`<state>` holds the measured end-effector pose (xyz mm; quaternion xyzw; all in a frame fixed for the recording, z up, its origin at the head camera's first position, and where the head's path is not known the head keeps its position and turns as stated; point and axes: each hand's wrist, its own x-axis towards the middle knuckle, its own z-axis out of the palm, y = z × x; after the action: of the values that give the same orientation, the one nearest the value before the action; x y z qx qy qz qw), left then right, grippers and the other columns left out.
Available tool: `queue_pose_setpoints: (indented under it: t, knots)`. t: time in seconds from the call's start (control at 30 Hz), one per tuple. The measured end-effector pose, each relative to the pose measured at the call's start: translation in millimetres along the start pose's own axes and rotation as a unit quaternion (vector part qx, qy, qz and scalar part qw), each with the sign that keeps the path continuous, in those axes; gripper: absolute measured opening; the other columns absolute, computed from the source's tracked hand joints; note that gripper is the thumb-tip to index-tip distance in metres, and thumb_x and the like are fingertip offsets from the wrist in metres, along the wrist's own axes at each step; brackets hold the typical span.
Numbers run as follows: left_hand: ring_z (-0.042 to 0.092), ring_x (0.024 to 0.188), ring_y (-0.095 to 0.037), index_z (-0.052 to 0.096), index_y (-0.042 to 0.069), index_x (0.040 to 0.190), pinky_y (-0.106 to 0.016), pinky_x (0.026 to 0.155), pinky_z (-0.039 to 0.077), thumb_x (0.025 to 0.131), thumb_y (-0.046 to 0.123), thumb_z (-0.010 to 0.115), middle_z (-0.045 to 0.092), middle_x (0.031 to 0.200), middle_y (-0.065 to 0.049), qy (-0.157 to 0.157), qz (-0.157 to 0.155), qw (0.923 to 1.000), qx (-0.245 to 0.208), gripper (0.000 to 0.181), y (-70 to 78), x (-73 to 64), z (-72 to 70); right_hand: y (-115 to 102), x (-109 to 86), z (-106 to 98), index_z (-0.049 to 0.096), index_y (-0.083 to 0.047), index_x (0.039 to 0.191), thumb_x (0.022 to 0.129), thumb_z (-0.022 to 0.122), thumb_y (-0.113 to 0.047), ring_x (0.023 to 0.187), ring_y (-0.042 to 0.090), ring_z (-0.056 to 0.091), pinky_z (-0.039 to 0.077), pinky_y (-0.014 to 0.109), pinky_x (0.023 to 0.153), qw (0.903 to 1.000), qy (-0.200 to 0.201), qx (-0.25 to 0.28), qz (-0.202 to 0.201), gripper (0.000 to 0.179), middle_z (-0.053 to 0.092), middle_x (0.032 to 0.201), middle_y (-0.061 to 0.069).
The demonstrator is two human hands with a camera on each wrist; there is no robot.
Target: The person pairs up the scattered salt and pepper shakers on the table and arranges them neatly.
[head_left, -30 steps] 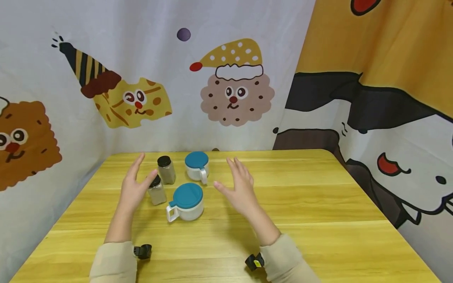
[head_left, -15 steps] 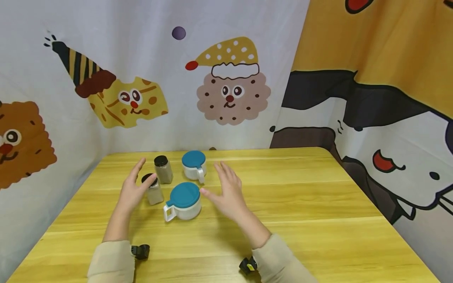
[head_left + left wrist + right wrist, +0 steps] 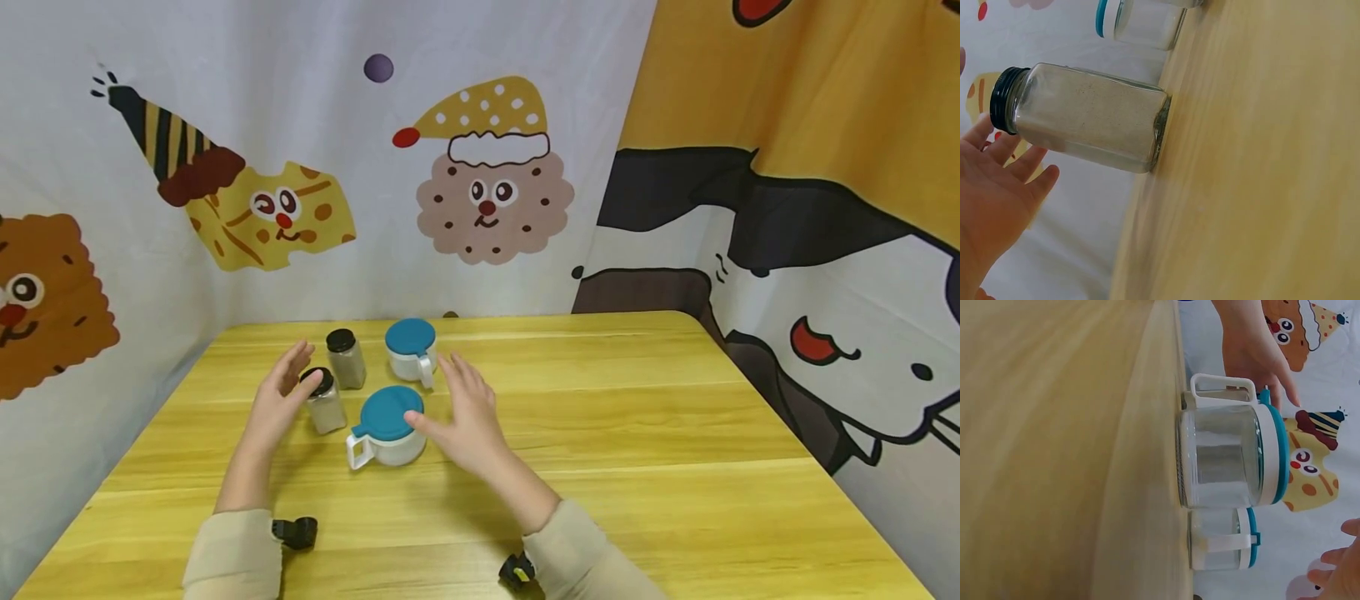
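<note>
My left hand [image 3: 272, 408] is spread beside the nearer glass spice jar [image 3: 328, 412], which has a black lid and pale grey-beige contents. The thumb overlaps that lid in the head view, and in the left wrist view the fingers reach behind the jar's neck. To the right, my right hand [image 3: 471, 423] hovers with fingers extended by the nearer blue-lidded glass canister [image 3: 388, 415]. Its thumb overlaps the lid's right edge. This canister has a white handle pointing left, clearly visible in the right wrist view [image 3: 1225, 456]. Both hands hold nothing.
Behind stand a second black-lidded jar [image 3: 347, 367] and a smaller blue-lidded canister [image 3: 410, 338] with its white handle facing front right. All four-sided and round containers sit upright on the wooden table [image 3: 637, 417]. A cartoon-printed curtain [image 3: 315, 100] borders the table's back and sides.
My right hand has moved left, from apart to overlapping the nearer canister's lid. My left hand has shifted slightly, its thumb lowering toward the nearer jar's lid. The containers stay in place.
</note>
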<state>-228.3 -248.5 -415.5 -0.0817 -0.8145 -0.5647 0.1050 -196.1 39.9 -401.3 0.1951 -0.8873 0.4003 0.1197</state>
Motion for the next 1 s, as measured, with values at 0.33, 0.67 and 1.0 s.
queue_pose_setpoints:
  t: [0.33, 0.67, 1.0]
  knots:
    - [0.025, 0.138, -0.034, 0.019, 0.007, 0.153, -0.056, 0.107, 0.021, 0.098, 0.027, 0.057, 0.031, 0.151, -0.018, -0.027, -0.006, 0.9996, -0.011, 0.070, -5.2, -1.0, -2.4, -3.8, 0.4, 12.1, 0.023, -0.020, 0.153, 0.083, 0.068, -0.054, 0.140, 0.032, 0.019, 0.013, 0.061, 0.107, 0.9997, -0.011, 0.018, 0.014, 0.090, 0.019, 0.156, 0.009]
    - [0.034, 0.133, -0.033, 0.021, 0.010, 0.153, -0.012, 0.092, 0.032, 0.098, 0.028, 0.057, 0.040, 0.146, -0.018, -0.045, -0.020, 0.9987, 0.007, 0.068, -10.0, -2.4, -5.4, -9.4, -1.1, 25.5, 0.026, -0.011, 0.151, 0.079, 0.073, -0.054, 0.140, 0.032, 0.020, 0.014, 0.060, 0.107, 0.9968, -0.024, 0.068, 0.033, 0.096, 0.019, 0.156, 0.009]
    - [0.027, 0.135, -0.041, 0.022, 0.011, 0.153, -0.057, 0.106, 0.024, 0.096, 0.031, 0.060, 0.025, 0.153, -0.021, -0.054, -0.062, 0.9965, 0.013, 0.072, -9.4, -2.0, -8.8, -14.7, -1.2, 37.4, 0.026, -0.012, 0.151, 0.075, 0.077, -0.053, 0.137, 0.035, 0.024, 0.027, 0.062, 0.101, 0.9920, -0.038, 0.107, 0.055, 0.101, 0.023, 0.154, 0.014]
